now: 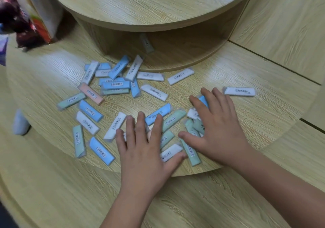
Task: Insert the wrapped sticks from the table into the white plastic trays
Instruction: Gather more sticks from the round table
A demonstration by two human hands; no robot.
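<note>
Wrapped sticks [116, 85] are scattered loose over the middle tier [255, 118] of a round, stepped table in light wood. Each stick is a short, flat-sided bar sealed in a clear wrapper whose ends project slightly past the bar. A small white label printed with dark bars or text is carried on one long face. Four colours are seen: blue, white, pale green and peach. A stacked cluster is located at the far left of the tier, with a peach stick [91, 93] lying at its near-left edge. A single white stick [240, 91] lies apart at the far right. One further stick [146, 43] is seen in shadow inside the recess under the upper tier [140, 2]. The left hand [140, 148] is laid palm down with fingers straight and spread. It rests on several sticks near the tier's near edge, and its thumb touches a white stick [169, 153]. The right hand [219, 131] is likewise flattened, fingers extended, and presses on a pile of green, white and blue sticks just to the right. Nothing is gripped by either hand. A blue stick [163, 111] and a green stick [173, 119] lie between the two hands. A colourful, blurred bag [26, 16] stands at the far left.
</note>
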